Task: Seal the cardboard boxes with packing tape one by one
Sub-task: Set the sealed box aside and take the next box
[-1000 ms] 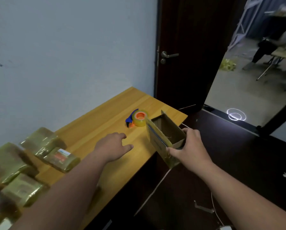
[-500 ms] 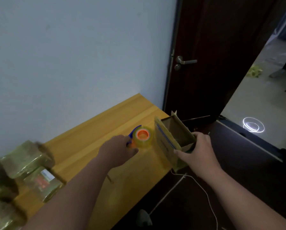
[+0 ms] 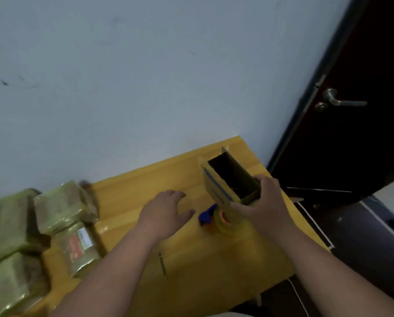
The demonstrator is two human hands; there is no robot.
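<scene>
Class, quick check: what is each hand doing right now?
Left hand: open, holding nothing, over the table.
Right hand: grips the open cardboard box, above the tape dispenser.

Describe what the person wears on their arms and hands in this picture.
Nothing shows on either. The left hand and right hand are bare, with no gloves, and no rings or watch can be made out. Both forearms are uncovered as far as the frame's bottom edge, so no sleeves are in view. The fingers are too blurred to show nails.
</scene>
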